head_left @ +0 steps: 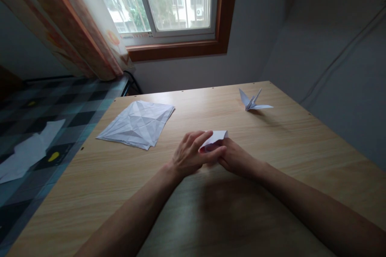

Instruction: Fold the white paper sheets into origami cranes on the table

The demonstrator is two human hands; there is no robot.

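Note:
Between my two hands, just above the wooden table, is a folded sheet of white paper. My left hand grips its left side, with the thumb reaching across the front and the fingers over the far side. At the paper's right side my right hand is closed on it, its fingers partly hidden behind the paper and the left thumb. A small reddish patch shows under the paper by the left thumb; what it is I cannot make out.
A white paper crane stands at the table's far right. Several creased white sheets lie stacked at the far left. On a checked bed cover beyond the left edge rests torn white paper. A window and curtain are behind.

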